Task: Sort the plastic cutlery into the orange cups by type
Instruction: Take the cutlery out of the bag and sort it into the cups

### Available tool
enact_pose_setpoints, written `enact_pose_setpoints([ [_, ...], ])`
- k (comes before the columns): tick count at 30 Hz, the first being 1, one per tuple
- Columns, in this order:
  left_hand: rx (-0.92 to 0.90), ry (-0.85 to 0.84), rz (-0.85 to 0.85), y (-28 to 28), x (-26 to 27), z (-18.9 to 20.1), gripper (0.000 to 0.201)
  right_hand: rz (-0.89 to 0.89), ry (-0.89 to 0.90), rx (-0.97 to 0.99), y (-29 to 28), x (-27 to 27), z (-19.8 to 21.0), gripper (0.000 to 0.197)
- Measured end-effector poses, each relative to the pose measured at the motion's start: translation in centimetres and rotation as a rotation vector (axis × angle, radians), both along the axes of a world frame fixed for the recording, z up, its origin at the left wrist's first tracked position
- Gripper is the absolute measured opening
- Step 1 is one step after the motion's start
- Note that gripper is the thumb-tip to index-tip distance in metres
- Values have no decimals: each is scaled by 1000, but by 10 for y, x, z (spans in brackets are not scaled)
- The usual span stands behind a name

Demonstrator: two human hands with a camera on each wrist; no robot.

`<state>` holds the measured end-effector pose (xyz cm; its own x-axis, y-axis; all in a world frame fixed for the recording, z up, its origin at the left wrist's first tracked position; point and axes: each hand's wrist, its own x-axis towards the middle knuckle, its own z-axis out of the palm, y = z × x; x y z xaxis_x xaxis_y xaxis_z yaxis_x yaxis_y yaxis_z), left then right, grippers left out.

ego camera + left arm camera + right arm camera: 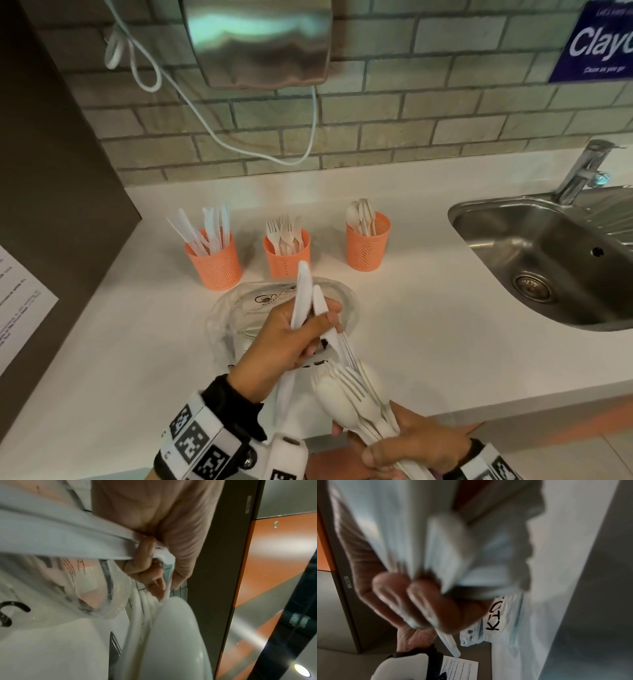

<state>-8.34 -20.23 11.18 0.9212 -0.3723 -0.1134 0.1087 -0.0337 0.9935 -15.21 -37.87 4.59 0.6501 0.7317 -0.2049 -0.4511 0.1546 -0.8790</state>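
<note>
Three orange mesh cups stand in a row on the white counter: the left cup (214,262) holds knives, the middle cup (287,257) forks, the right cup (368,246) spoons. My left hand (320,327) grips white plastic knives (303,287), blades up, just in front of the middle cup. Below it my right hand (380,445) grips a mixed bundle of spoons and forks (344,399) by the handles. In the left wrist view fingers (145,568) curl round the knife handles (68,540). The right wrist view is blurred; fingers (406,599) clasp white cutlery (419,534).
A crumpled clear plastic bag (236,318) lies on the counter under my left hand. A steel sink (496,219) with a tap (582,171) sits at the right. A printed sheet (20,308) hangs on the dark panel at the left. A steel dispenser (257,41) hangs on the brick wall.
</note>
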Motion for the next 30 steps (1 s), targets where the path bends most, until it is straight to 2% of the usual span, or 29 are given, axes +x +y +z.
enact_pose_setpoints([
  [3,22,1,-30,-1,0,-3,18,-1,15,-5,0,0,2,33],
  [6,-29,-90,47,-4,1,1,29,-23,16,-57,1,-1,5,32],
  [8,-125,-113,211,-3,6,4,29,-25,-19,-189,2,-2,16,31],
  [10,-214,-125,368,3,15,5,30,-27,-84,-375,4,-3,27,38],
  [12,-317,-94,434,8,20,5,29,-43,-177,-473,5,-2,33,41],
  [14,-400,-17,423,10,19,6,23,-35,-237,-545,7,-3,37,43],
  [18,-365,-27,424,12,18,6,16,-41,-341,-627,12,-5,31,53],
  [22,-304,-109,498,24,19,3,23,-171,-439,-714,8,-8,11,43],
  [26,-103,-73,349,30,7,-3,22,-363,-546,-790,3,-8,11,23],
  [28,10,-30,228,27,-4,-8,15,-390,-599,-826,4,-9,14,24],
  [30,44,10,127,20,-16,-11,10,-399,-635,-873,6,-9,17,28],
])
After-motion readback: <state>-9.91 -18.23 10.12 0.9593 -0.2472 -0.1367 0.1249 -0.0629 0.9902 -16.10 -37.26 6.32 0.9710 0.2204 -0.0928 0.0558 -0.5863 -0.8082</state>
